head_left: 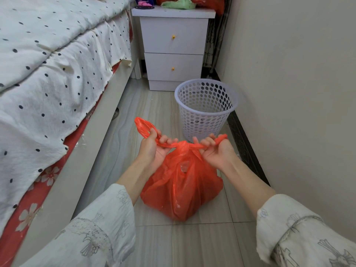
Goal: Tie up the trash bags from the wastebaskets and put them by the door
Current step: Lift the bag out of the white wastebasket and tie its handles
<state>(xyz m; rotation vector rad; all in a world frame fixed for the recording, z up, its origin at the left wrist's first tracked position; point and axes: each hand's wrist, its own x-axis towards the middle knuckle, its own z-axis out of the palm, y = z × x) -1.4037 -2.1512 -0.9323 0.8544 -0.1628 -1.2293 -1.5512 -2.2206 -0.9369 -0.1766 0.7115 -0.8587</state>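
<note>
A full red trash bag sits on the tiled floor in front of me. Its two handles are crossed into a knot at the top of the bag. My left hand grips the left handle, whose loop sticks out above my fingers. My right hand grips the right handle, whose end pokes out past my thumb. Both handles are stretched sideways away from the knot. Behind the bag stands a white perforated wastebasket with no liner in it.
A bed with a dotted white cover runs along the left. A white two-drawer nightstand stands at the far end, and a wall lines the right. The floor strip between them is narrow.
</note>
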